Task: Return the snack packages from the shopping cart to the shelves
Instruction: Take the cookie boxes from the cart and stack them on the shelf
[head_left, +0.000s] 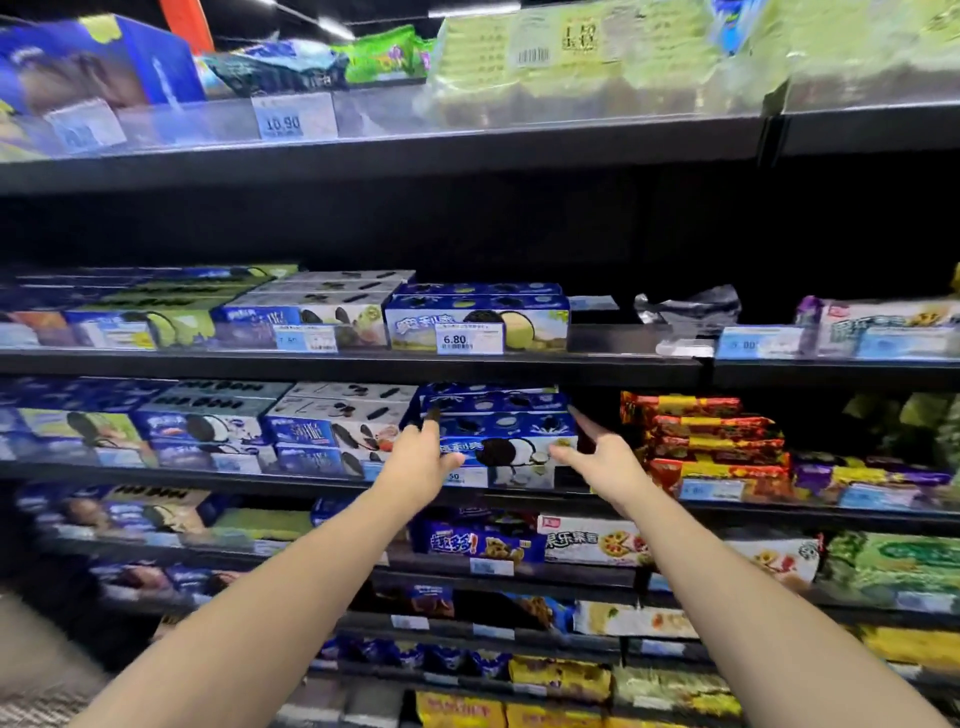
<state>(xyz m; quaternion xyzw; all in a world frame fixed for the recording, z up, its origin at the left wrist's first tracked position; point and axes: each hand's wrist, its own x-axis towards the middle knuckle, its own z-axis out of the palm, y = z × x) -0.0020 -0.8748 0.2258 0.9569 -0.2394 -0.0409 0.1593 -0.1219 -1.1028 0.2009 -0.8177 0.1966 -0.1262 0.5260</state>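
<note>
— Shelving (363, 366) in dark tiers filled your whole view, with snack packages on every level.

— And on the third tier down, straight ahead of you, sat the stack of blue cookie boxes (506, 415), its front box at the shelf lip.

— Just left of that stack you had blue-and-white boxes (332, 431), also stacked. Just right of it, red and yellow packets (717, 441) lay piled flat.

— Your left hand (415, 460) lay at the stack's left side, fingers straight and reaching into the shelf, thumb stretched across the front box's face.

— Your right hand (605, 462) mirrored it on the right side, fingers straight along the box ends, thumb pointing in toward the front.

— So neither hand curled round anything. Both were flat, with the stack between them.

— Whether your palms truly pressed the cardboard, I couldn't tell.

— Smallest of all, a price tag (469, 339) reading 6.80 hung on the tier above.
</note>
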